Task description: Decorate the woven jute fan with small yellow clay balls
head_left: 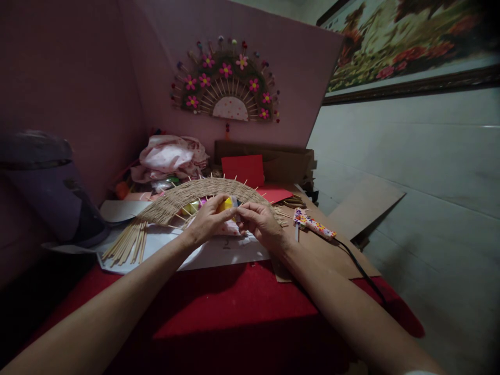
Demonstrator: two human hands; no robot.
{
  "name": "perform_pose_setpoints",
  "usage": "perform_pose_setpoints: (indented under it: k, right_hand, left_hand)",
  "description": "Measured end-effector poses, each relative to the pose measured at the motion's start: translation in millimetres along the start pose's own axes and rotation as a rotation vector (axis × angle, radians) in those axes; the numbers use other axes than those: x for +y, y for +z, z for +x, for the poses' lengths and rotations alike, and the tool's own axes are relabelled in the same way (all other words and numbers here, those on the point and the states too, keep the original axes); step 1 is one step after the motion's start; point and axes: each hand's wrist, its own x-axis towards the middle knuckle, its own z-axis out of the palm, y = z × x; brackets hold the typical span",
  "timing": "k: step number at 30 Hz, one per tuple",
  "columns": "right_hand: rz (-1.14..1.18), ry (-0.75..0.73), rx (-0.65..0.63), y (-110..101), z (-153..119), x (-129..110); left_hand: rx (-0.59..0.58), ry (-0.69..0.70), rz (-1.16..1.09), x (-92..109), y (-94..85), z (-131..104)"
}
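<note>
My left hand (208, 221) and my right hand (261, 223) meet over the table, fingertips pinched together at a small yellow packet (225, 204) with a clear plastic edge. Its contents are too small to make out. Just behind them arches a woven twine fan frame (211, 188) with thin wooden sticks poking through it. Below my fingers lies a piece of pale dotted cloth (228, 228), partly covered. Several colourful bits, yellow and pink, show inside the arch. A bundle of bare sticks (127, 244) rests at the fan's left end.
A flower-patterned glue gun (314, 225) with a black cord lies on cardboard (344, 256) at right. Red paper (242, 171) and crumpled pink cloth (172, 156) sit behind. A purple bin (66, 200) stands left. A decorated fan (230, 108) hangs on the pink panel.
</note>
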Motion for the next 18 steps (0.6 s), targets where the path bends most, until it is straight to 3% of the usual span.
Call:
perform_pose_setpoints:
  k: [18]
  right_hand:
    - [0.016,0.005,0.009,-0.3,0.7,1.6]
  left_hand:
    - [0.03,-0.005,0.058,-1.2,-0.8,0.4]
